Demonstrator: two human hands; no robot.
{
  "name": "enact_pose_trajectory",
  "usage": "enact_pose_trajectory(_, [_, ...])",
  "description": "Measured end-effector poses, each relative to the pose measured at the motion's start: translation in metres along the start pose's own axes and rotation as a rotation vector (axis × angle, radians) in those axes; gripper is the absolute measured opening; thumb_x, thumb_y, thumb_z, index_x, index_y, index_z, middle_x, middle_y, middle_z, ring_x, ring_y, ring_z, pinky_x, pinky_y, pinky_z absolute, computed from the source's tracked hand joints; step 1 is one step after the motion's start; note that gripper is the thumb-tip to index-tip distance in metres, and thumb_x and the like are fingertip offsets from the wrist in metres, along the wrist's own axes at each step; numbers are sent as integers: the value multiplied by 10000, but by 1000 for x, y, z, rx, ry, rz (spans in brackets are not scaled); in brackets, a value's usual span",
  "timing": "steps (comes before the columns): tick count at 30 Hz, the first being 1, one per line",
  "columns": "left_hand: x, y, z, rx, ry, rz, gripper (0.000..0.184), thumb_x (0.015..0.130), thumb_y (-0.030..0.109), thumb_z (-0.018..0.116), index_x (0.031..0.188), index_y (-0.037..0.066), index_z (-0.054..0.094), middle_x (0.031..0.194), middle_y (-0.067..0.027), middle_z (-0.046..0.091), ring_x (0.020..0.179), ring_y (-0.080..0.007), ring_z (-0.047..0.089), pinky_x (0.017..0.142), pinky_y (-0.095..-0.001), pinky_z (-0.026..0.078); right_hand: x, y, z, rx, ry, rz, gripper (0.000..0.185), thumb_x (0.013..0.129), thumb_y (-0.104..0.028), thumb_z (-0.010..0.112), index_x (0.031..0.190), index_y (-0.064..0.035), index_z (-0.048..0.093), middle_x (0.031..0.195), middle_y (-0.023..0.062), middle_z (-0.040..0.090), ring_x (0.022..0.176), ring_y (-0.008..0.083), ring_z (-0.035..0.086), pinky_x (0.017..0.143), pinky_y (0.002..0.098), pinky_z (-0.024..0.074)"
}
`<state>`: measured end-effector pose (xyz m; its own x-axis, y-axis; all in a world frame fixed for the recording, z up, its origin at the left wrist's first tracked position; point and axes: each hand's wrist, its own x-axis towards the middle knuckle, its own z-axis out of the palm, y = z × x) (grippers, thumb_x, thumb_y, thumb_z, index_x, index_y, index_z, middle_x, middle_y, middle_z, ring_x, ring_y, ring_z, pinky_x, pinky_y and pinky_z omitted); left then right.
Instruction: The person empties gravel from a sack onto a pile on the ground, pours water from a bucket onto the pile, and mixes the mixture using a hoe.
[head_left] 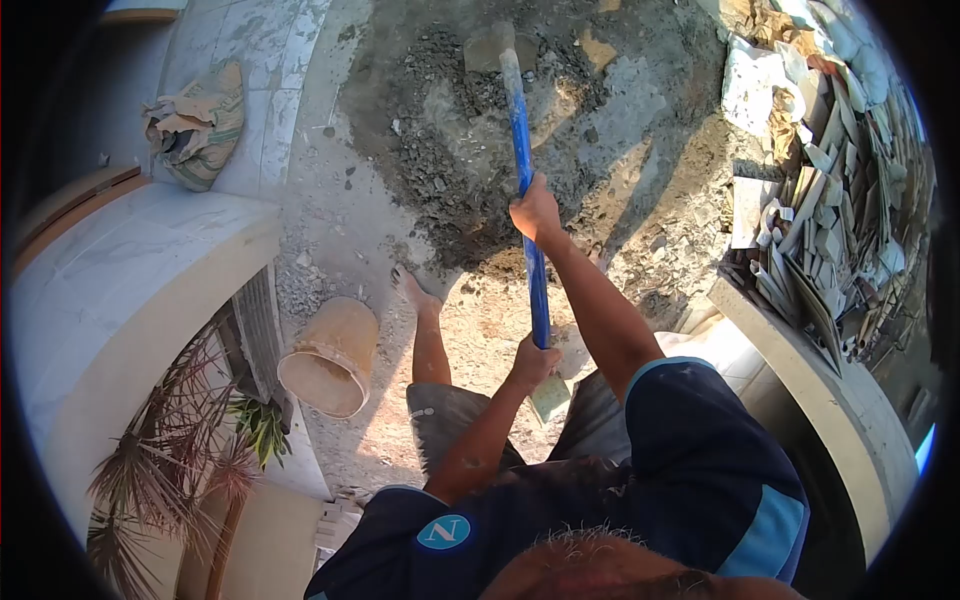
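Both of my hands are closed around the blue handle point(521, 140) of a long tool that looks like a hoe. My right hand point(536, 211) grips it about midway, and my left hand point(534, 362) holds it lower, close to my body. The tool's flat blade point(485, 54) is at the far end, resting on or in a grey, wet-looking heap of mortar or cement mix point(450, 165). Part of the blade blends into the mix. My bare left foot point(415, 290) stands at the near edge of the heap.
A dusty bucket point(335, 350) lies tipped on the left, near spiky plants point(160, 450) and a marble-topped ledge point(150, 270). A crumpled sack point(200, 125) is farther back. Broken tiles and rubble point(825, 220) are piled on the right behind a curved low wall point(800, 370).
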<state>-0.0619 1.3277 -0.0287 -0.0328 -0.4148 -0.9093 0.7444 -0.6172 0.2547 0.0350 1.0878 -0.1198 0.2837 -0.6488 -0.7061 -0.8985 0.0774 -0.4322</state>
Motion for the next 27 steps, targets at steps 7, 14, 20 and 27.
enact_pose_trajectory(7, [-29,-67,-20,590,153,72,529,784,141,674,1292,42,564,963,-222,696,909,-346,701,818,-398,538,-85,62,1,210,151,-52,355,803,-89,623,1068,-6,402,753,228,608,720,440,641,642,501,495])
enact_pose_trajectory(14, [165,123,-15,331,75,297,489,807,66,630,1274,65,486,708,-80,556,600,-195,589,576,-378,502,157,-38,-70,173,375,-180,489,800,-135,626,1172,106,421,881,280,671,808,420,693,749,462,557])
enact_pose_trajectory(20, [165,121,14,155,36,146,354,749,21,635,1089,14,535,680,-44,490,485,-141,496,421,-314,388,200,-23,-63,47,196,-63,554,795,-165,659,1205,130,432,994,301,675,937,419,693,803,453,570])
enact_pose_trajectory(27, [13,14,9,410,150,37,305,756,115,663,1028,7,574,774,-91,584,694,-226,584,673,-378,486,21,46,-17,42,212,37,402,789,-115,670,1070,51,436,861,294,655,780,432,688,679,477,548])
